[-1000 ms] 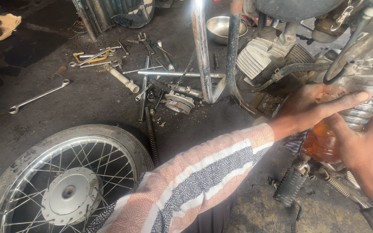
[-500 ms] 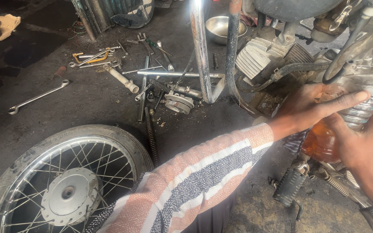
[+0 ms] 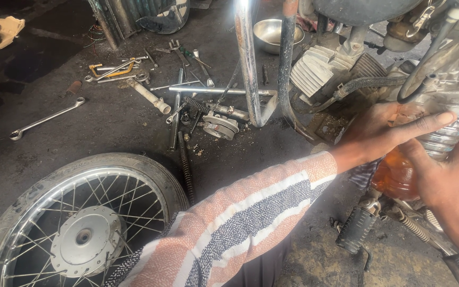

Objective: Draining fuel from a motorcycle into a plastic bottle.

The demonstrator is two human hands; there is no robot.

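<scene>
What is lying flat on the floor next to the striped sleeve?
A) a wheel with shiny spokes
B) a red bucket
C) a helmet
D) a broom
A: a wheel with a black tyre, thin metal spokes and a round silver hub lies flat on the dark floor, just left of the striped sleeve.

Frame tubes, wheel block left; floor between open.
</scene>
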